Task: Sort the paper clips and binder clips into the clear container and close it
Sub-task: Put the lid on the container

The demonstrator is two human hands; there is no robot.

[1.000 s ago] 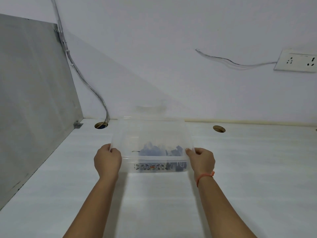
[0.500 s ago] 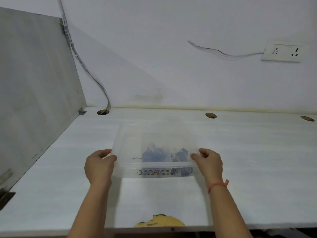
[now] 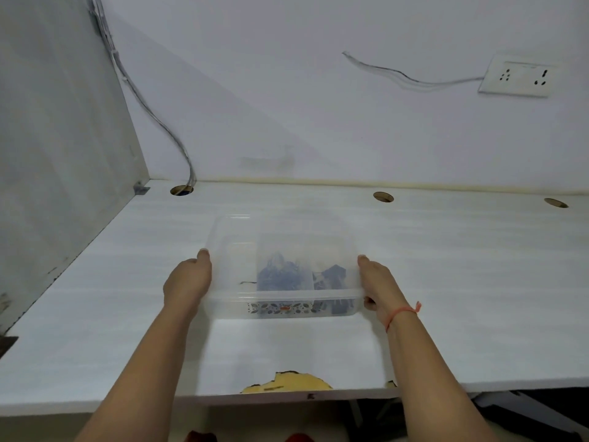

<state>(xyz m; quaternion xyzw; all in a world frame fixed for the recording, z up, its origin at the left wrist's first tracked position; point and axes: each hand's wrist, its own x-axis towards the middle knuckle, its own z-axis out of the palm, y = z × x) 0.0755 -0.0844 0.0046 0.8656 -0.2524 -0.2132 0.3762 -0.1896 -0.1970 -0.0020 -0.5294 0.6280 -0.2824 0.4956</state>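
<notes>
The clear container (image 3: pixel 232 250) sits on the white desk with its lid on top. Through the plastic I see blue paper clips (image 3: pixel 280 275) in the middle and dark binder clips (image 3: pixel 334 275) to their right. A patterned label runs along its front wall. My left hand (image 3: pixel 188 282) grips the container's left side, thumb on the lid rim. My right hand (image 3: pixel 379 282), with an orange wrist string, grips the right side the same way.
The white desk (image 3: pixel 446 282) has three cable holes along the back; cables drop into the left hole (image 3: pixel 181 190). A grey panel (image 3: pixel 57 154) walls off the left. A chipped yellow patch (image 3: pixel 287 382) marks the near edge. A wall socket (image 3: pixel 519 78) is upper right.
The view has tilted down and pulled back, showing the desk's near edge. The container appears nearer to me, and both hands have stayed on its sides.
</notes>
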